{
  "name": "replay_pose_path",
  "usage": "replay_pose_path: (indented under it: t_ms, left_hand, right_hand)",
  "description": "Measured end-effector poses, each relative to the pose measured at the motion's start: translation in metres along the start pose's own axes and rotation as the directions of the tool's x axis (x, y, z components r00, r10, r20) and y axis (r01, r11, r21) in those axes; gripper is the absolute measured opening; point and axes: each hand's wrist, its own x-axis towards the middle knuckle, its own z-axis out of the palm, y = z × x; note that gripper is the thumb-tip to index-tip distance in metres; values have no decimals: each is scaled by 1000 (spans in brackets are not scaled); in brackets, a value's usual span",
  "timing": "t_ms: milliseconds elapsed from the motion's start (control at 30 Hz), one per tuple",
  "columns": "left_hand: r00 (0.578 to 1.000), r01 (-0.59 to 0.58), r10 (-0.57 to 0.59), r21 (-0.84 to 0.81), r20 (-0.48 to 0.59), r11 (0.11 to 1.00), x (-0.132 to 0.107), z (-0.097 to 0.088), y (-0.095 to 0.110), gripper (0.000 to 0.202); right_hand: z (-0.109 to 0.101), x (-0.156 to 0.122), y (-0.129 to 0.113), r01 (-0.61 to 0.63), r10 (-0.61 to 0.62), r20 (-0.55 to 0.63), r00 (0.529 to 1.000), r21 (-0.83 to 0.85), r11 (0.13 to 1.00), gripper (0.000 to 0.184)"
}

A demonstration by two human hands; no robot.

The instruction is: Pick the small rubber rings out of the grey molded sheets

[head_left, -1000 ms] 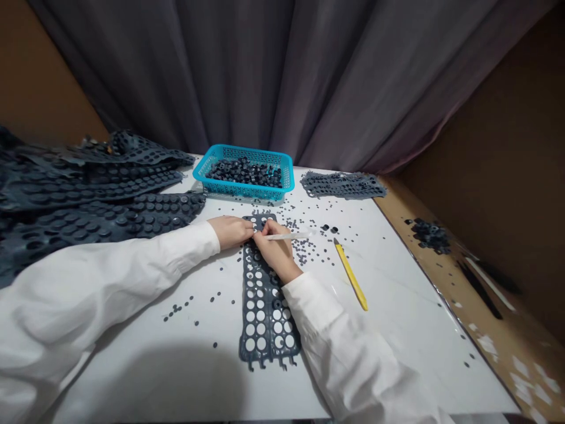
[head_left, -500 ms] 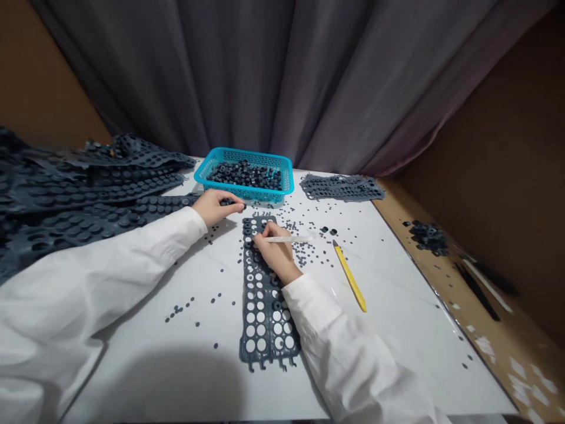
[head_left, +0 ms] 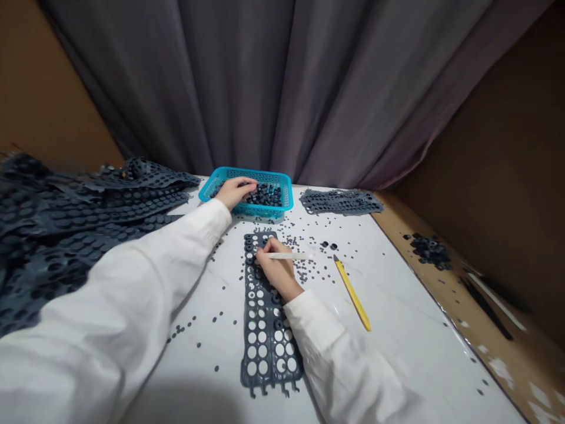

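My left hand (head_left: 233, 192) is over the blue plastic basket (head_left: 289, 194), thumb and fingers close together. Whatever is at its fingertips blends with the small black rubber pieces (head_left: 268, 195) heaped in the basket. My right hand (head_left: 277, 268), closed around a slim white pen-like tool (head_left: 286, 256), rests on the upper part of a dark grey rubber sheet (head_left: 270, 353). Rows of round holes run through this sheet, with a few black ring-shaped pieces still in it near the top and right side. My right hand hides part of the sheet and the tool's left end.
A yellow craft knife (head_left: 352, 293) lies to the right. Small black discs (head_left: 304, 268) are scattered over the white table (head_left: 379, 347). Uncut rubber sheets (head_left: 88, 218) pile up at left; a punched sheet (head_left: 339, 201) lies at the back. Black scraps (head_left: 429, 250) sit on the brown board.
My left hand has moved from beside the top of the sheet, where it pinched a small black piece, up and over the basket. My right hand stays on the sheet. The view has tilted slightly upward.
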Motion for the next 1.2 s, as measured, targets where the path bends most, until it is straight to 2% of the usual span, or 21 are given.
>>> replay_pose_path:
  t_ms: [67,133,200,300,433,533,667,867,967,1067,1200]
  left_hand:
    - [998,-39,43,87,-45,995,24,3,3,39]
    - [996,-85,90,168,-21,982,34,3,2,47]
    - [988,-153,150,239,31,959,32,-2,-4,47]
    - [972,-237,223,337,80,911,20,-14,-17,33]
    - [962,-263,269,455,53,851,12,-31,-29,26]
    - [953,-273,300,531,38,802,13,-35,-30,23]
    - [934,-326,344,610,93,722,19,-24,-24,21]
    - [904,-416,347,704,250,576,46,10,-18,34]
    - [903,-420,325,740,281,526,59,21,-17,24]
    - [899,-428,326,749,293,506,63,24,-16,10]
    - [895,-423,371,733,247,533,56,19,-12,10]
  right_hand:
    - [-1,0,1,-3,4,-16,1000,22,1000,25]
    - [-1,0,1,-17,18,-28,999,45,999,25]
    - [-1,1,1,-34,36,-31,999,58,998,26]
    - [0,2,-1,-51,53,-35,998,64,997,26]
    - [-1,1,-4,-58,60,-32,998,55,997,25]
    - [0,0,-4,-50,51,-25,998,57,997,25]
    - [1,0,-4,-34,36,-27,999,51,998,24]
    - [2,1,-5,-62,62,-11,998,10,998,26]
    - [1,1,-5,-72,73,-5,997,22,997,27]
    - [1,1,-4,-84,85,-17,996,70,994,25]
    - [0,2,-3,-101,112,-65,992,146,984,24]
